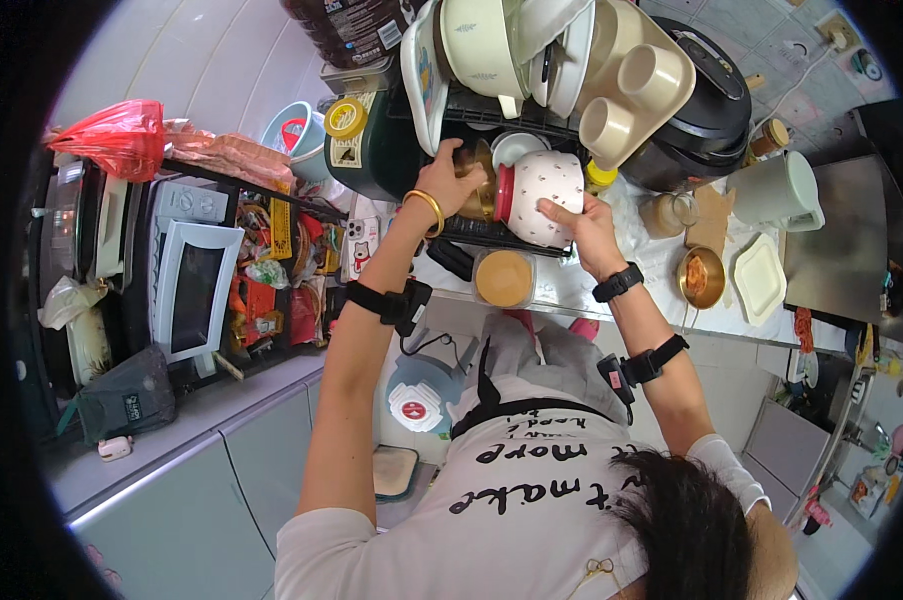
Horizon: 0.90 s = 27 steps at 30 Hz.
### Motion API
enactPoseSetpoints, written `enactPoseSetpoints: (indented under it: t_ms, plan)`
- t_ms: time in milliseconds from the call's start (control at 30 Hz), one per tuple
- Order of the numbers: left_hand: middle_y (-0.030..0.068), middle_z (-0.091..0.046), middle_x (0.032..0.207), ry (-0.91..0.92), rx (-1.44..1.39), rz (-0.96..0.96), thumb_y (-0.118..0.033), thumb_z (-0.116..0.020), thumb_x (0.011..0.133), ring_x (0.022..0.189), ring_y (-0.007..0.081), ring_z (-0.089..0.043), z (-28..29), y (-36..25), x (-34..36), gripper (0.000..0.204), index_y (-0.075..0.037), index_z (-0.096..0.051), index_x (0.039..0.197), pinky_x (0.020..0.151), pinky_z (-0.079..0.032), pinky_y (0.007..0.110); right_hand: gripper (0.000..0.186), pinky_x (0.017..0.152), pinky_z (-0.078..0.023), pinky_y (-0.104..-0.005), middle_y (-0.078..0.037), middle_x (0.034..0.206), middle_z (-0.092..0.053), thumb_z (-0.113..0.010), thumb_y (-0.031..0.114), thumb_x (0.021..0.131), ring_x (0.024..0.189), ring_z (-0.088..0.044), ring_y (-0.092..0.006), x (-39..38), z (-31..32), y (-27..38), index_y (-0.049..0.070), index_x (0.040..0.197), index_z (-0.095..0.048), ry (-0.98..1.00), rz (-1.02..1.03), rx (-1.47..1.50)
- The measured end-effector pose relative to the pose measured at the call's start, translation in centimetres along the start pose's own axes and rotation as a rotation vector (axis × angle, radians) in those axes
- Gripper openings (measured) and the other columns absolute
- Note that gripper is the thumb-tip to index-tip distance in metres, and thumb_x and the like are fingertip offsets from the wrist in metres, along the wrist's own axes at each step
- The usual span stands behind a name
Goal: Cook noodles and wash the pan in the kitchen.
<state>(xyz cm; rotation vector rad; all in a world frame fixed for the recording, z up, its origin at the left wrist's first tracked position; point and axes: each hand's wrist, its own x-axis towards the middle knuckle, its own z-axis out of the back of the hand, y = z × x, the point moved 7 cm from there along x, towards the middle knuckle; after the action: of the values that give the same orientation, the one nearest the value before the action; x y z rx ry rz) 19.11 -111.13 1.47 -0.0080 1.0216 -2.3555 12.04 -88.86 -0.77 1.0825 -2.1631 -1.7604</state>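
Observation:
My right hand grips a white bowl with a small dark pattern and a red rim; it is tipped on its side, mouth to the left. Just left of it, my left hand closes around an amber see-through bowl, partly hidden by my fingers. Both are over the lower tier of a black wire dish rack. Behind them a small white bowl sits in the rack.
Above the rack hang a cream pot and a tray with cream cups. A tan-filled container stands at the counter's front edge. To the right are a brass-coloured pan, a pale pitcher and a black cooker; a microwave is left.

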Motion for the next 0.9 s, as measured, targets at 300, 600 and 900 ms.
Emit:
enactPoseSetpoints:
  t_ms: [300,600,900]
  plan:
    - [0.0269,-0.061,0.107,0.143,-0.059,0.064,-0.057,-0.058,0.08,0.103,0.0341,-0.061,-2.3,2.5,1.3,0.08,0.002,-0.041,0.132,0.087,-0.047,0.035,0.032,0.077,-0.052,-0.0296,-0.009,0.097,-0.068,-0.075,0.01,0.078,0.082,-0.065,-0.0146,0.6,1.4,-0.4,-0.002,0.106,-0.063,0.034,-0.027,0.032]
    - [0.0229,-0.052,0.13,0.529,0.7,0.046,-0.067,-0.039,0.083,0.117,0.0345,-0.054,-7.0,-1.4,10.5,0.082,0.0,-0.053,0.128,0.1,-0.04,0.04,0.037,0.084,-0.05,-0.031,-0.009,0.102,-0.068,-0.075,0.011,0.079,0.089,-0.064,-0.0146,0.7,2.8,-1.1,-0.001,0.111,-0.06,0.065,-0.044,-0.019]
    - [0.0217,-0.064,0.109,0.294,0.841,-0.03,-0.021,-0.052,0.09,0.102,0.035,-0.063,-6.6,2.0,10.3,0.028,-0.002,-0.065,0.106,0.083,-0.052,0.045,0.03,0.076,-0.05,-0.0266,-0.006,0.096,-0.069,-0.075,0.01,0.079,0.083,-0.063,-0.0105,0.3,-0.3,0.1,0.0,0.105,-0.064,0.14,-0.011,-0.097]
